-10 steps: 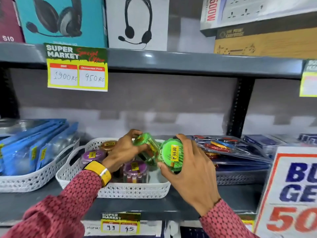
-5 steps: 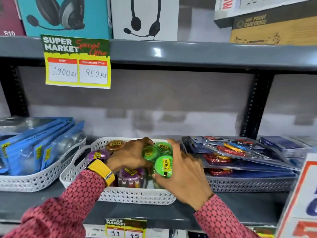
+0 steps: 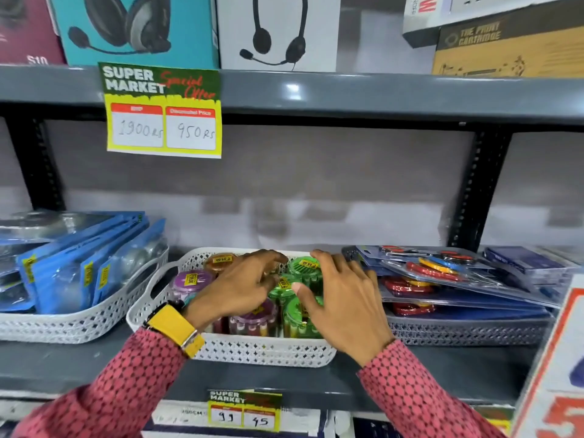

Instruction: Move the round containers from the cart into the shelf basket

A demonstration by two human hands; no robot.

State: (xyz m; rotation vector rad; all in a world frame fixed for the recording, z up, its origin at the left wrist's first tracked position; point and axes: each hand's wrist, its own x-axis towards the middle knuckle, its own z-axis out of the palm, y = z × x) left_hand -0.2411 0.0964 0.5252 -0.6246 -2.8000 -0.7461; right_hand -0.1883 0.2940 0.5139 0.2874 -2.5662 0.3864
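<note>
A white perforated shelf basket (image 3: 252, 350) sits on the grey shelf, holding several round containers with yellow price stickers: green ones (image 3: 304, 267), purple ones (image 3: 191, 279) and an orange one (image 3: 219, 260). My left hand (image 3: 240, 287) hovers over the basket's middle with its fingers spread, holding nothing. My right hand (image 3: 343, 298) is over the basket's right side, fingers apart, its thumb near a green container (image 3: 295, 317). The cart is out of view.
A white basket (image 3: 79, 320) with blue blister packs stands to the left. A grey basket (image 3: 467, 330) with packs of coloured rings stands to the right. A red-and-white sign (image 3: 550, 374) juts in at the right. The upper shelf (image 3: 316, 93) hangs above with boxes.
Both hands lowered green containers into the basket and let them go. Their fingers have now spread and lifted slightly off the containers.
</note>
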